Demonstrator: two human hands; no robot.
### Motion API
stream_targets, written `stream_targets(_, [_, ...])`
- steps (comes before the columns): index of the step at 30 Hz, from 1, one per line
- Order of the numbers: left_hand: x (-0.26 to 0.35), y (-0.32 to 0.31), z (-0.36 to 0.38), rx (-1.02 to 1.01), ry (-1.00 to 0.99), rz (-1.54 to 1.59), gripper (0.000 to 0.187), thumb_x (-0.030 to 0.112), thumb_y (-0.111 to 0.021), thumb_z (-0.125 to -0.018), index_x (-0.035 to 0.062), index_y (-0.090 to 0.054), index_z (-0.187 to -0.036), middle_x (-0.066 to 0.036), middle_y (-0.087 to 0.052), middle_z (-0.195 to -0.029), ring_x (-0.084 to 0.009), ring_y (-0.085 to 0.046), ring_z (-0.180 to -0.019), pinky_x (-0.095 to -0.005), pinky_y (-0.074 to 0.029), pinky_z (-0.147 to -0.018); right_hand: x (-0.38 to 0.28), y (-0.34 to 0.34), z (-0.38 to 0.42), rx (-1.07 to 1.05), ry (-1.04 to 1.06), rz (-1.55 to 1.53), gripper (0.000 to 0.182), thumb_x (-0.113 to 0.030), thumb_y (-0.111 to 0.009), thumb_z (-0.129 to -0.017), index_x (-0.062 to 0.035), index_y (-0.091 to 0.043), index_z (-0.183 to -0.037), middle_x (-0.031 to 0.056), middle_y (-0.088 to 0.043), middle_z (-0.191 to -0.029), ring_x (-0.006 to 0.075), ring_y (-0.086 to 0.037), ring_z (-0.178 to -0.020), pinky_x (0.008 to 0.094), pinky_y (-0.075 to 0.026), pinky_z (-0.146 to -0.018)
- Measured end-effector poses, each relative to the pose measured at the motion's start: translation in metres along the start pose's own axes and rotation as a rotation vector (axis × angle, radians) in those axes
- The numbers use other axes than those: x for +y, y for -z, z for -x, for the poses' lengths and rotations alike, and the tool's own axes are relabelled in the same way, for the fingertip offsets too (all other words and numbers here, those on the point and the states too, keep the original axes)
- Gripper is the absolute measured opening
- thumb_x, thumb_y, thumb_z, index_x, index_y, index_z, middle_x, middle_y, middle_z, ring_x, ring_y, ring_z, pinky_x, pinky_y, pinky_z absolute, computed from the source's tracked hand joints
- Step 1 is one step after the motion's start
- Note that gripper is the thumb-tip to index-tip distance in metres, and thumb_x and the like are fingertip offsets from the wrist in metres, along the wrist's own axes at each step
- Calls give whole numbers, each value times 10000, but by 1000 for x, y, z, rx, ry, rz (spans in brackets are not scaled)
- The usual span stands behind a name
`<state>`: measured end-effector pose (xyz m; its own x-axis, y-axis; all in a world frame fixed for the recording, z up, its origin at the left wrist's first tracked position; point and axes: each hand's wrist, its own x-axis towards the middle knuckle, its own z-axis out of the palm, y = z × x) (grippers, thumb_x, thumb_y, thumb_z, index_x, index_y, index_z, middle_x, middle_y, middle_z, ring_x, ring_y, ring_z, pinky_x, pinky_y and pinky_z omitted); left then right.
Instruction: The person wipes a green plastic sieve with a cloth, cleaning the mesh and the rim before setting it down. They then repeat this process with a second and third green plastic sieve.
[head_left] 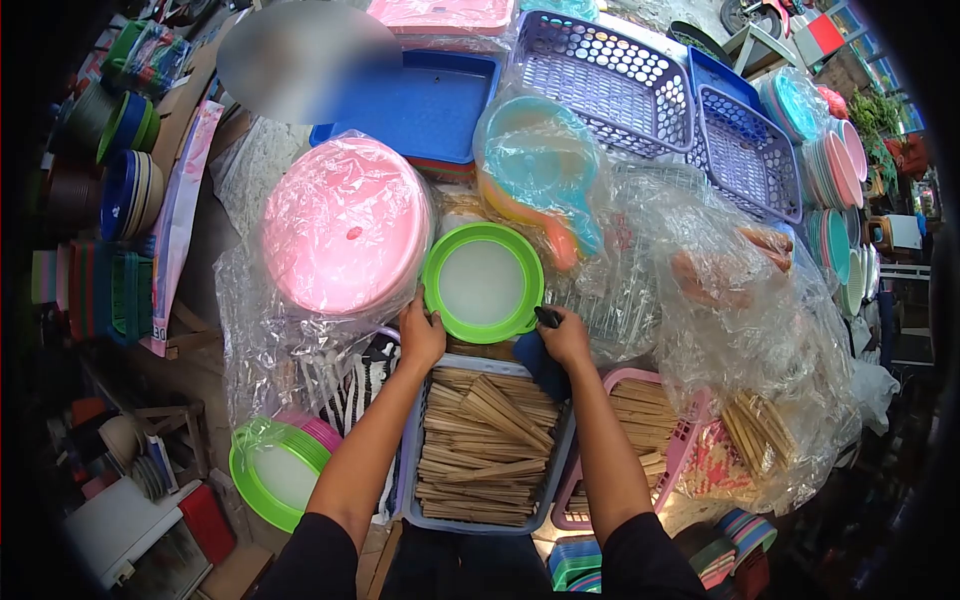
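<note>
A round green sieve (483, 283) with a pale mesh lies between my two hands. My left hand (423, 335) grips its lower left rim, thumb up. At its lower right edge is my right hand (566, 338), fingers closed around a dark handle-like item and a dark blue cloth (541, 366) that hangs below. Right under the sieve stands a grey-blue basket (412, 470) full of bundled wooden sticks (485, 440). A pink round container (345, 225) in clear plastic sits to the left of the sieve.
Blue tray (440, 105) and purple baskets (605, 80) lie at the back. Wrapped blue dippers (540, 150) sit behind the sieve. Plastic-covered goods (740, 270) and a pink basket (690, 430) of sticks are right. More green sieves (280, 475) lie lower left.
</note>
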<state>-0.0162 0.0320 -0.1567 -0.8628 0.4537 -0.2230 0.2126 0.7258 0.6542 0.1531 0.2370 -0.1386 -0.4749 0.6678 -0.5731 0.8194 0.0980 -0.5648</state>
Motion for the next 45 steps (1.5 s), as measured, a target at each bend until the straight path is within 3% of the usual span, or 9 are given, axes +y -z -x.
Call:
stream_targets(5, [20,10,2,-30,35,7,580,30,-608,-883,-47,-422,-1427,-294,-481,-1371,-427,-464,-1262,-453,-341,-1106,-2,-4,2,21,-25,70,396,-220,-742,-811,-146,-695,-1197,185,-703,-1094,349,-669,-1044,419,-517,-889])
stream_targets(12, [12,7,-2,-74,67,101,574,67,-606,-896,-47,-424,-1428,-304,-454,-1400,-432,-439,-1292,-455,-329,-1118,-4,-6,3,4,-77,130,394,-244,-758,-802,-187,-701,-1187,172,-702,-1108,355,-659,-1060,427,-510,-905])
stream_targets(17, [27,22,23,-38,52,114,562,129,-638,-896,-19,-462,-1409,-264,-469,-1359,-407,-479,-1243,-430,-341,-1112,-26,18,36,225,28,48,624,-303,-819,-757,9,-606,-1254,256,-673,-1137,372,-660,-1073,415,-509,-918])
stream_targets(23, [51,90,127,-103,92,511,197,175,-617,-960,17,-685,-1056,-107,-669,-813,-172,-631,-721,-304,-500,-692,-36,49,137,-5,-117,-675,378,-165,-732,-879,40,-626,-1179,88,-693,-1054,165,-648,-942,312,-516,-848])
stream_targets(33, [-4,236,296,-122,91,467,445,196,-645,-948,20,-421,-606,-69,-401,-528,-152,-363,-484,-347,-312,-482,-50,-41,301,-179,-271,-864,327,-202,-687,-916,21,-631,-1148,84,-680,-1058,180,-628,-960,311,-482,-880])
stream_targets(36, [-28,275,317,6,85,458,449,157,-687,-905,19,-392,-595,-64,-352,-521,-172,-353,-468,-347,-308,-477,-81,-66,343,-238,-201,-779,279,-196,-684,-918,10,-643,-1101,66,-681,-990,166,-627,-913,303,-486,-837])
stream_targets(40, [-57,332,332,256,-61,392,173,166,-721,-866,51,-593,-884,-102,-520,-923,-182,-486,-713,-325,-414,-624,-118,-97,375,-377,6,-589,260,-227,-693,-915,1,-681,-1040,28,-676,-888,146,-615,-790,295,-488,-755])
stream_targets(41, [-65,349,338,161,51,306,320,124,-702,-867,49,-559,-1142,-106,-459,-1139,-183,-495,-962,-327,-453,-794,-117,-114,374,-361,96,-538,323,-281,-721,-893,5,-692,-1042,54,-703,-885,163,-647,-801,316,-504,-751])
stream_targets(45, [-123,360,328,458,117,133,386,122,-718,-836,25,-565,-1177,-171,-486,-1195,-320,-555,-1027,-400,-475,-874,-145,-156,372,-253,274,-245,431,-373,-749,-848,-3,-698,-1066,138,-730,-938,233,-695,-877,357,-522,-783])
